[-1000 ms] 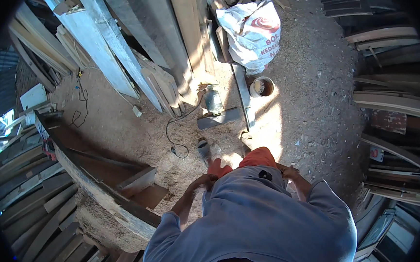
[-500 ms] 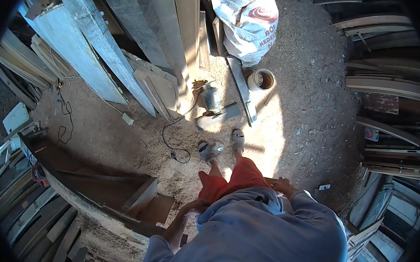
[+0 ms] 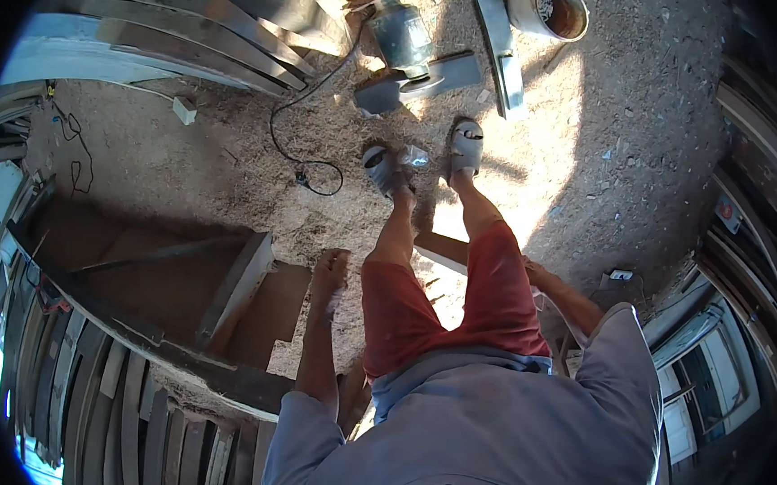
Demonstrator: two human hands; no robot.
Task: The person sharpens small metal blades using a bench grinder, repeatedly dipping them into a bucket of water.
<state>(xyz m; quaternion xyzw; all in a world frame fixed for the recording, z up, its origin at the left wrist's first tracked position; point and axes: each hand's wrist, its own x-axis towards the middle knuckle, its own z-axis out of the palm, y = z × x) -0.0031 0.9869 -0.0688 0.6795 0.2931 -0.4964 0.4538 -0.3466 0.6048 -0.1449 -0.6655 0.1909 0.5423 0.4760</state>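
My left hand (image 3: 329,273) hangs beside my left leg, its fingers loosely extended and slightly blurred, with nothing visible in it. It is nearest to the open end of a long wooden trough-like box (image 3: 239,291) on the left. My right hand (image 3: 539,277) is beside my right thigh, closed around the end of a wooden board (image 3: 443,249). The board crosses behind my right leg and shows between my legs. My thigh hides part of the board and some of the right fingers.
Ahead of my sandals lie a dark motor-like machine (image 3: 403,34) on a flat plate, a long metal piece (image 3: 499,52) and a bucket (image 3: 549,10). A black cable (image 3: 274,135) loops over the shavings-strewn floor. Stacked planks (image 3: 142,415) line the left and right sides.
The view has shifted, bringing my legs and the machine closer. My left hand has moved from my left thigh out to the side. My right hand stays by the right thigh with the board.
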